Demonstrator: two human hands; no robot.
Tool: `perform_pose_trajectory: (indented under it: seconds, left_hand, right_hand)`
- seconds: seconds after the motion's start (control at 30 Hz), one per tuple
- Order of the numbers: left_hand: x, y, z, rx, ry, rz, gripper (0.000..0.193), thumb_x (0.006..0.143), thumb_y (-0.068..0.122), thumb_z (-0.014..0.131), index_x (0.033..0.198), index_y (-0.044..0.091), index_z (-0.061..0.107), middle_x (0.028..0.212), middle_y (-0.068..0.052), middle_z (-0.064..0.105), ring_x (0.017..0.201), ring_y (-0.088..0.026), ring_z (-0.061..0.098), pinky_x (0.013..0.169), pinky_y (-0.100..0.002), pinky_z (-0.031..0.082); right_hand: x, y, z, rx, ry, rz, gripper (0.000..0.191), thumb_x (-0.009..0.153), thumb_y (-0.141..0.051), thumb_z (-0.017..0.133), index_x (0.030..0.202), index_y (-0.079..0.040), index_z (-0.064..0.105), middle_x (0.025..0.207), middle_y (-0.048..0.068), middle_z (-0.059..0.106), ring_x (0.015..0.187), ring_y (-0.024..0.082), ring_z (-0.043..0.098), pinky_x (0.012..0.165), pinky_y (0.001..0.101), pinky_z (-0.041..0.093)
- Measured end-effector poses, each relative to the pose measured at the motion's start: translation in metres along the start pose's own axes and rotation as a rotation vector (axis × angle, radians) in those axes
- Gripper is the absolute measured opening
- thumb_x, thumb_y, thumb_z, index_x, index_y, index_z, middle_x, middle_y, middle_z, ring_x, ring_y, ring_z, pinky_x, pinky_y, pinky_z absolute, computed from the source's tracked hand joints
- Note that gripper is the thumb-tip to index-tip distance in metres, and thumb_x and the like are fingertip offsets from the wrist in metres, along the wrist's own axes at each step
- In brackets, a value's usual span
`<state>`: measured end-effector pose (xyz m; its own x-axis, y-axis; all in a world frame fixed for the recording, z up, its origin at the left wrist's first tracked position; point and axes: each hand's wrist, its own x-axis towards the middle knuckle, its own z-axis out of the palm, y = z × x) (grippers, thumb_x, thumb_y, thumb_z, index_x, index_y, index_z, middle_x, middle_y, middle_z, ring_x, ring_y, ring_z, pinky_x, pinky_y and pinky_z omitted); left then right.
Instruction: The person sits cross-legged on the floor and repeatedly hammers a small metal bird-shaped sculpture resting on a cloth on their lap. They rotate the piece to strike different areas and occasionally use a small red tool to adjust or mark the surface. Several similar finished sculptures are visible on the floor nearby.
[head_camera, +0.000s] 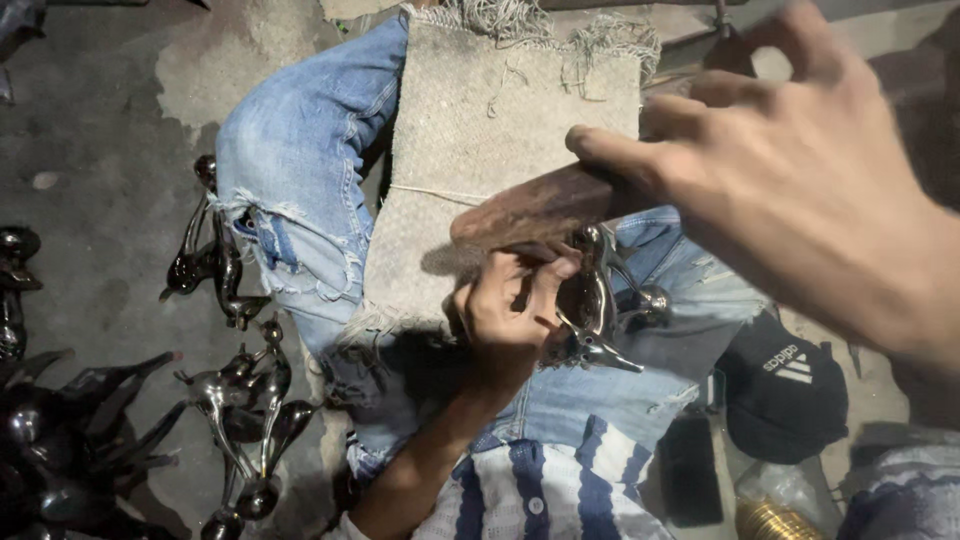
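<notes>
While my left hand (510, 315) grips the stiff, slick metal figurine (595, 300) by its body, its thin limbs look bendable. My right hand (800, 170) closes on a wooden block (545, 205) at the burlap cloth's (480, 130) near edge.

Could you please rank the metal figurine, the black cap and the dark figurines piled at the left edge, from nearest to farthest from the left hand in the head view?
From the left hand:
1. Metal figurine: held in that hand, over the lap.
2. Black cap: on the floor, to the right.
3. Dark figurines: piled at the far left edge.
</notes>
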<state>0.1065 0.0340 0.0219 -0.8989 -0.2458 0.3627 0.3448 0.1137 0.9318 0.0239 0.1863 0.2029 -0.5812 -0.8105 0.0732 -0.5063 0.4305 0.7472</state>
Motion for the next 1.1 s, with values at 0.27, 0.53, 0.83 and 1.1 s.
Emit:
perform_pose_trajectory:
  seconds: [0.27,0.53,0.83,1.1]
  left_hand:
    - [0.023,0.002,-0.019,0.008,-0.296,0.172,0.009,0.103,0.004,0.066,0.107,-0.003,0.071,0.105,-0.012,0.078,0.095,-0.017,0.079,0.08,-0.028,0.067]
    - [0.028,0.001,-0.01,0.007,-0.386,0.014,0.014,0.102,-0.001,0.06,0.114,-0.006,0.065,0.104,-0.012,0.078,0.094,-0.02,0.081,0.08,-0.029,0.068]
    - [0.028,0.009,-0.006,0.091,-0.32,0.178,0.012,0.1,-0.002,0.067,0.111,0.002,0.067,0.102,-0.01,0.077,0.092,-0.018,0.08,0.078,-0.028,0.066]
    - [0.038,0.026,-0.01,0.245,-0.361,0.205,0.007,0.096,0.011,0.075,0.101,0.006,0.073,0.098,-0.008,0.079,0.083,-0.018,0.081,0.072,-0.03,0.065]
  right_hand:
    - [-0.038,0.007,0.028,0.422,0.043,0.16,0.061,0.082,-0.028,0.082,0.141,-0.028,0.065,0.092,-0.001,0.078,0.07,0.015,0.072,0.067,0.0309,0.055]
    - [-0.035,-0.001,0.039,0.685,0.18,0.236,0.063,0.072,-0.018,0.087,0.131,-0.016,0.066,0.108,0.007,0.078,0.086,0.024,0.075,0.072,0.0351,0.058]
    - [-0.042,0.011,0.049,0.972,0.171,0.226,0.037,0.1,-0.008,0.07,0.134,-0.014,0.058,0.114,0.004,0.071,0.1,0.017,0.074,0.084,0.0313,0.061]
    - [-0.046,0.017,0.047,0.147,-0.237,0.078,0.04,0.096,-0.028,0.072,0.135,-0.037,0.064,0.096,-0.004,0.078,0.077,0.012,0.076,0.065,0.0283,0.058]
